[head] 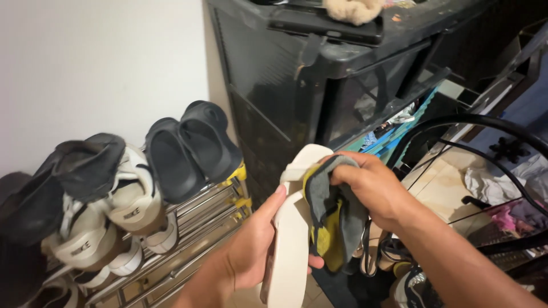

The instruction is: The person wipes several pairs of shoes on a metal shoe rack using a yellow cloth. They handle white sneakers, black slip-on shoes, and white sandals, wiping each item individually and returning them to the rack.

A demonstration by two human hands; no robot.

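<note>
Now left hand grips cream sandal; right hand presses grey-yellow cloth.

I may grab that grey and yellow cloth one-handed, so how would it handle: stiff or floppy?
Probably floppy: the grey and yellow cloth bunches under the right hand and droops over the cream sandal held by the left hand. It looks light, and unlikely to slip, since its folds cling to the sole.

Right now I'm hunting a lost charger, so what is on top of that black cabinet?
On the black cabinet lie a flat black object and a tan fluffy thing resting on it. The top's rear runs out of frame, so anything further back is unseen.
</note>
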